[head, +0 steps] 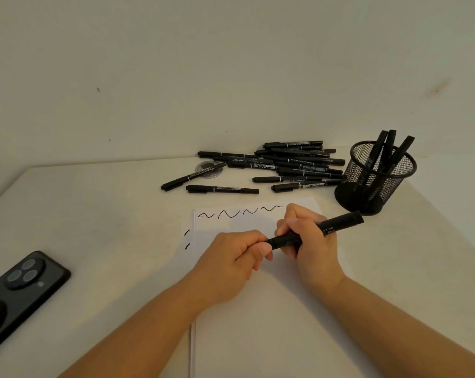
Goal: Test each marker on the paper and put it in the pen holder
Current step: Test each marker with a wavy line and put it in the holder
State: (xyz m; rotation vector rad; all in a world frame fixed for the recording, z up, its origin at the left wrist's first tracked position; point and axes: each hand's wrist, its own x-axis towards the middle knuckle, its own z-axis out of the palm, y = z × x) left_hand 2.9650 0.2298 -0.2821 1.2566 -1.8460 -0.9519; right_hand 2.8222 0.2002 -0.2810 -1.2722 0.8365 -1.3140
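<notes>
Marker (pixel 316 230) lies nearly level, far end rising rightward toward pen holder (pixel 375 175), fingers of both hands pinching it

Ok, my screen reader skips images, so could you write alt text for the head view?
Two hands hold a black marker over white paper with squiggles: left hand pinches its end, right hand grips its barrel. Behind lie a pile of markers and a mesh pen holder.

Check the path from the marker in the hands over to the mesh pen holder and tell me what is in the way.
Nothing visible blocks it. The marker, gripped by the right hand and pinched by the left hand, lies just short of the pen holder, with only bare paper and table between. The marker pile lies off that line.
</notes>
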